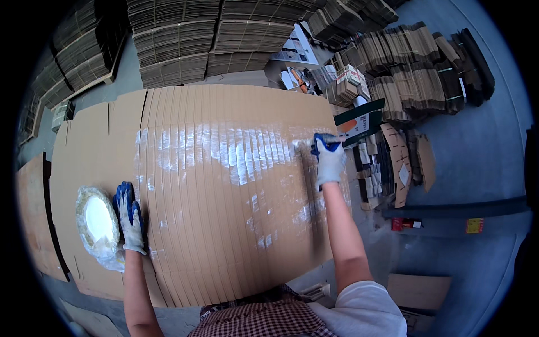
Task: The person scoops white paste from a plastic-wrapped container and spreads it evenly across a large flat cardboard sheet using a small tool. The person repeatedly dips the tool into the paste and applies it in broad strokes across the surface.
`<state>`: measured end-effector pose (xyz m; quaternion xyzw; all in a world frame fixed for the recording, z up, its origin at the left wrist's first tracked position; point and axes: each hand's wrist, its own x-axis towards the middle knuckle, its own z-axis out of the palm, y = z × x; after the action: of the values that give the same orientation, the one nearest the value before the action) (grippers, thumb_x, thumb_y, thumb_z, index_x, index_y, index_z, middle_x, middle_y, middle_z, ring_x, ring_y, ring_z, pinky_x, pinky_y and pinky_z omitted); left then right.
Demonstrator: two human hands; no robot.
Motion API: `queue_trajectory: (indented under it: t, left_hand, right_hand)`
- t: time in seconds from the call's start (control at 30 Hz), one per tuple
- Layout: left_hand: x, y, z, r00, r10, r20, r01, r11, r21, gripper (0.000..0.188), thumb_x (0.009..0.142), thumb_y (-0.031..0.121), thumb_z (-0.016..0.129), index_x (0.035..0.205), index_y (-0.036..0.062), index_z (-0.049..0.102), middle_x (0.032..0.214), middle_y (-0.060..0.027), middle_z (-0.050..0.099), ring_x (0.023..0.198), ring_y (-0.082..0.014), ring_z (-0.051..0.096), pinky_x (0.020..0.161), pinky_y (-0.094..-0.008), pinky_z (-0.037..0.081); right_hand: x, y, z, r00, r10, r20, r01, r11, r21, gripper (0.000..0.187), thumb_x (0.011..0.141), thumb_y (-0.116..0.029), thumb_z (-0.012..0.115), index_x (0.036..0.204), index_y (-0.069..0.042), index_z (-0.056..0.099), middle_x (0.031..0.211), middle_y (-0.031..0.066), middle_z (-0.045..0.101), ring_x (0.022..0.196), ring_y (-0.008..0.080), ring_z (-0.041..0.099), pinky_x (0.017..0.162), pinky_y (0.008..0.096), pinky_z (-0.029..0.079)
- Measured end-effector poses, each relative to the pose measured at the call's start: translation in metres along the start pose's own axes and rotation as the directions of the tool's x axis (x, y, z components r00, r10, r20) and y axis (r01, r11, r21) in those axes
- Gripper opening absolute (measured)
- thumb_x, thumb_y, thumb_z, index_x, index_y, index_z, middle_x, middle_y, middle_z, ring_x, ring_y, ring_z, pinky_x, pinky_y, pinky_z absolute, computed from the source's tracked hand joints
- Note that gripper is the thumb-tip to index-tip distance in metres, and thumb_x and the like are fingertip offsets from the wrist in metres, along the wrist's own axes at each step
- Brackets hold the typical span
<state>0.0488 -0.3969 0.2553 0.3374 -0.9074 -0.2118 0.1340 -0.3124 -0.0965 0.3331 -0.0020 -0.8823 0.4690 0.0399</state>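
My right hand (330,159), in a blue and white work glove, is closed around a brush (301,144). The brush's pale bristles point left, over the upper right part of a row of overlapping cardboard sheets (208,224). Wet white streaks, which look like glue, lie across the sheets' upper middle and right. My left hand (129,217), gloved the same way, rests flat with its fingers stretched out on the cardboard's left side. Close beside it stands a round, plastic-lined basin (81,212) of white liquid. Nothing is held in the left hand.
Strapped cardboard stacks (174,45) rise beyond the work surface. More bundles (412,73) stand at the far right. A dark green printed box (359,122) sits just right of my right hand. A wooden board (33,213) is at the left edge.
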Motion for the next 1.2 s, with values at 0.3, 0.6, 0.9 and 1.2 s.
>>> queue_trajectory:
  t: [0.3, 0.6, 0.9, 1.2]
  left_hand:
    - [-0.002, 0.000, 0.004, 0.999, -0.047, 0.010, 0.047, 0.999, -0.024, 0.044, 0.089, 0.025, 0.036, 0.128, 0.0054, 0.036, 0.133, -0.0101, 0.035, 0.125, -0.0262, 0.026, 0.105, -0.0372, 0.013]
    - [0.008, 0.029, -0.007, 0.999, -0.026, 0.036, 0.026, 1.000, -0.007, 0.046, 0.086, 0.025, 0.040, 0.128, 0.0070, 0.036, 0.135, -0.0100, 0.031, 0.127, -0.0256, 0.023, 0.106, -0.0353, 0.011]
    - [0.010, 0.030, 0.012, 0.981, -0.072, 0.178, 0.082, 0.995, -0.050, 0.054, 0.088, 0.033, 0.033, 0.133, 0.0085, 0.021, 0.140, -0.0086, 0.017, 0.130, -0.0237, 0.010, 0.107, -0.0355, 0.005]
    - [0.006, 0.047, 0.032, 0.949, -0.132, 0.286, 0.182, 0.971, -0.155, 0.059, 0.089, 0.040, 0.026, 0.137, 0.0093, 0.010, 0.143, -0.0082, 0.007, 0.132, -0.0227, 0.002, 0.107, -0.0367, 0.002]
  right_hand:
    - [0.083, 0.052, 0.044, 0.967, -0.251, -0.046, 0.230, 0.937, -0.263, 0.037, 0.069, -0.022, 0.067, 0.096, 0.000, 0.053, 0.092, 0.0191, 0.058, 0.086, 0.0335, 0.056, 0.076, 0.0377, 0.043]
    - [-0.059, -0.044, 0.047, 0.812, -0.387, 0.437, 0.317, 0.921, 0.225, 0.032, 0.069, -0.020, 0.068, 0.092, -0.003, 0.055, 0.086, 0.0131, 0.060, 0.078, 0.0258, 0.058, 0.072, 0.0332, 0.045]
    - [-0.138, -0.017, 0.102, 0.508, -0.480, 0.715, 0.522, 0.832, 0.188, 0.034, 0.066, -0.016, 0.068, 0.093, -0.002, 0.054, 0.085, 0.0124, 0.058, 0.075, 0.0233, 0.056, 0.070, 0.0322, 0.046]
    - [-0.134, -0.030, 0.097, 0.576, -0.414, 0.705, 0.614, 0.788, -0.038, 0.044, 0.064, -0.013, 0.066, 0.103, 0.001, 0.049, 0.091, 0.0184, 0.055, 0.084, 0.0319, 0.054, 0.077, 0.0370, 0.043]
